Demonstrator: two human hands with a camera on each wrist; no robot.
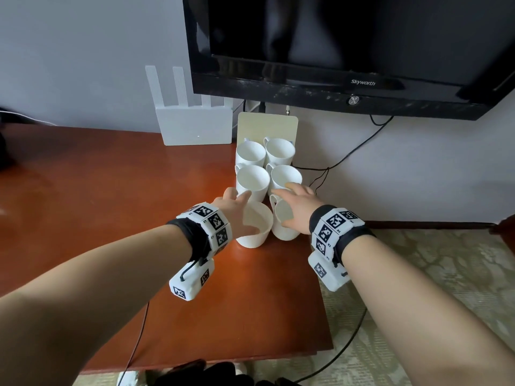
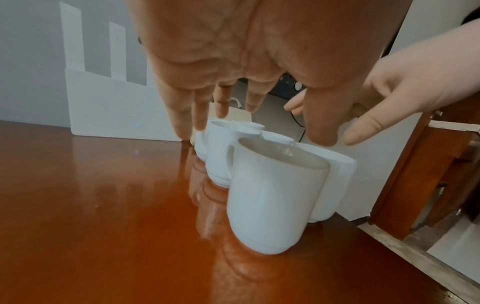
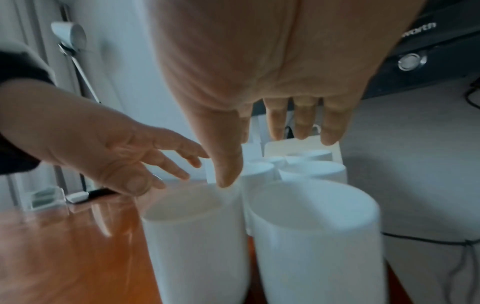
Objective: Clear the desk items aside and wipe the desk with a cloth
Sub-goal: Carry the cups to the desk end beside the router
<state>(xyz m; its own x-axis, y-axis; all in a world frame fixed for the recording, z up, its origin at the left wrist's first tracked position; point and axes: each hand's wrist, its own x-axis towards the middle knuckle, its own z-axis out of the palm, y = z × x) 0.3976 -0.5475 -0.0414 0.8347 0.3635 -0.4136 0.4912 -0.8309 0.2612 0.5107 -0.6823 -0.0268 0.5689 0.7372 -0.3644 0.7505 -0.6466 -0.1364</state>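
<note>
Several white mugs stand in two columns at the desk's (image 1: 111, 204) right edge. My left hand (image 1: 237, 200) hovers over the near left mug (image 1: 255, 227), fingers straight and spread. My right hand (image 1: 296, 203) is spread above the near right mug (image 1: 284, 222). In the left wrist view the left hand (image 2: 254, 67) hangs above the near left mug (image 2: 275, 197) without gripping it, and the right hand (image 2: 405, 90) reaches in from the right. From the right wrist, the right hand (image 3: 272, 92) is above both near mugs (image 3: 317, 236), its thumb close to a rim. No cloth is in view.
A white router (image 1: 195, 123) stands against the back wall, with a beige board (image 1: 267, 125) behind the mugs. A black TV (image 1: 334, 37) hangs above them. Cables (image 1: 348, 154) trail down the wall at right. The mugs sit near the desk's right edge, above patterned carpet (image 1: 432, 274).
</note>
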